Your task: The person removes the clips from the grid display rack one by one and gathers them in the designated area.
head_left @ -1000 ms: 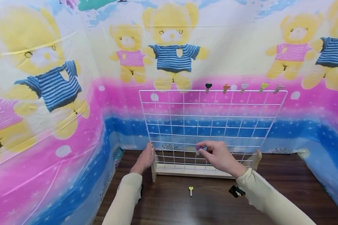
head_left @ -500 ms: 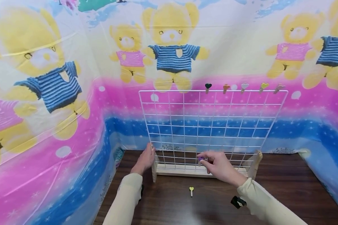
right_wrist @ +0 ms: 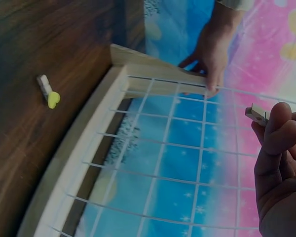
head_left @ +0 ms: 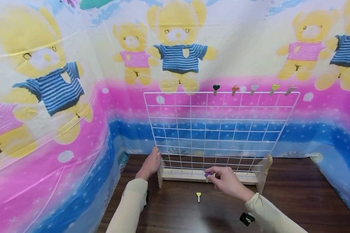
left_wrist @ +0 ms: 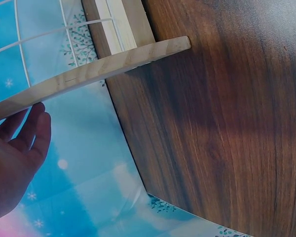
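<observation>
A white wire grid rack (head_left: pixel 189 131) stands upright in a wooden base on the table. My left hand (head_left: pixel 150 164) holds the wooden side piece (left_wrist: pixel 84 71) at the rack's left end. My right hand (head_left: pixel 227 181) pinches a small clothespin with a purple heart (head_left: pixel 207 174), in front of the base's long bar. In the right wrist view the clothespin's pale wooden end (right_wrist: pixel 256 113) sticks out from the fingertips; its heart is hidden there. A clothespin with a yellow-green heart (head_left: pixel 198 196) lies on the table in front of the rack.
Several heart clothespins sit along the rack's top wire towards the right, among them a dark green one (head_left: pixel 216 88) and a yellow one (head_left: pixel 275 88). A bear-printed cloth (head_left: pixel 239 38) hangs behind and beside the dark wooden table (head_left: pixel 303 194).
My right hand has come down with the purple-heart clothespin, from in front of the lower grid to the level of the base bar. The left hand stays on the rack's side.
</observation>
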{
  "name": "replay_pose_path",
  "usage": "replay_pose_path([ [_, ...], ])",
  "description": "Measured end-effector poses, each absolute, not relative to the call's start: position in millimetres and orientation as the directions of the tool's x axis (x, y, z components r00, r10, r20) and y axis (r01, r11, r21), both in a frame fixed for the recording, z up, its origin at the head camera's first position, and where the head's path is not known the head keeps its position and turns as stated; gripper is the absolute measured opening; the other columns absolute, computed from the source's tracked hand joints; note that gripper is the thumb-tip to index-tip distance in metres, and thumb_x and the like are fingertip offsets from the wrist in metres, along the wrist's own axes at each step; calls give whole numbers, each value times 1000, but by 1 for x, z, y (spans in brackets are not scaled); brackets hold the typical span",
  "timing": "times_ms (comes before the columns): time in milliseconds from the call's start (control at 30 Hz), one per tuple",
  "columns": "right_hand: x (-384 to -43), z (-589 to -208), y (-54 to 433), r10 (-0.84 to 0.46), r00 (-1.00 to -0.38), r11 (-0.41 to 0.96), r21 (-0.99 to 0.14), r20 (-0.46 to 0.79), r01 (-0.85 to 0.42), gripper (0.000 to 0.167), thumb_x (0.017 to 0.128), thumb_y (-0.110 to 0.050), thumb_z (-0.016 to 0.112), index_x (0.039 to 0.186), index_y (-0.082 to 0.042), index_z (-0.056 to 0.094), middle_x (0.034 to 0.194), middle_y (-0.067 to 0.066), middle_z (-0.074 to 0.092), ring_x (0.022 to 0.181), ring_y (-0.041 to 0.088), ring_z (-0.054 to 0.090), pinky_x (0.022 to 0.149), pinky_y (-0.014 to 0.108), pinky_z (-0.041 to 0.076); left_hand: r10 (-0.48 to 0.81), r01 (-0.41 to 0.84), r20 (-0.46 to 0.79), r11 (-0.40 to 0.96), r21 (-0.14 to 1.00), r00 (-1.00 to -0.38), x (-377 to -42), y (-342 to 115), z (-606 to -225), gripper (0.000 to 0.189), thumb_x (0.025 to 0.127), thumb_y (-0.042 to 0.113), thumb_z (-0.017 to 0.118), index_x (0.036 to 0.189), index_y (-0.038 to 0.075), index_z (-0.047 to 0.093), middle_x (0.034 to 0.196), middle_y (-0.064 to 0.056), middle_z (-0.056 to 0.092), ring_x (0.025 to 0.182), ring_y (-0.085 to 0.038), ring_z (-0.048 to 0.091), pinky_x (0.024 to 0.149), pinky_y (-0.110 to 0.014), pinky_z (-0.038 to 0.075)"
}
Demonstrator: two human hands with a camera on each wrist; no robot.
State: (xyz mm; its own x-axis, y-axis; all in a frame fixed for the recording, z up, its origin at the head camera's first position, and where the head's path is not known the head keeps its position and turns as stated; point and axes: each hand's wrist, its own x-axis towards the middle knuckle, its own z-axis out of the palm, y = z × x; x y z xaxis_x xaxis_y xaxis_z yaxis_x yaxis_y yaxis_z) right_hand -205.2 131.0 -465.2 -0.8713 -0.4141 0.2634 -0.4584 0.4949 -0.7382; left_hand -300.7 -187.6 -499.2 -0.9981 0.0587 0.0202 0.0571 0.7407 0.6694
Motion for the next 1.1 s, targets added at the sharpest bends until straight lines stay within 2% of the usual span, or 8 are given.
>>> replay_pose_path([
  [333,-199,-488,129,-480,-849,434,-781,221,-448,15,90,-5,63,103,-8,69,71,-7,63,47,6,52,42,25,44,47,43,12,738,674,-999,-300,-190,-498,27,105,28,27,125,11,34,94,-9,51,83,-26,55,72,-43,44],
  [567,-196,-502,128,-500,-840,405,-801,212,-442,14,90,-2,62,102,-6,68,72,-8,64,48,5,52,43,26,45,44,33,1,732,681,-999,-298,-190,-500,27,105,28,28,126,11,34,94,-9,51,82,-26,54,72,-42,43],
  [767,-193,-513,128,-495,-849,431,-796,185,-424,16,89,-2,62,102,-8,68,70,-9,63,47,6,53,43,26,45,49,38,4,733,679,-999,-297,-190,-501,30,105,29,27,128,11,33,103,-10,53,92,-27,56,75,-44,44],
  [1000,-189,-521,129,-488,-864,446,-815,126,-371,16,90,-4,62,104,-9,68,74,-5,64,48,9,55,44,26,44,60,49,7,734,678,-998,-300,-189,-498,29,105,29,27,127,11,33,94,-10,51,77,-25,53,69,-41,43],
  [1100,-188,-527,132,-481,-867,442,-819,130,-367,14,90,-5,62,103,-9,68,77,-2,65,47,9,54,44,26,44,63,55,13,737,674,-998,-301,-188,-498,30,105,29,26,128,11,33,93,-9,51,76,-24,52,69,-40,42],
])
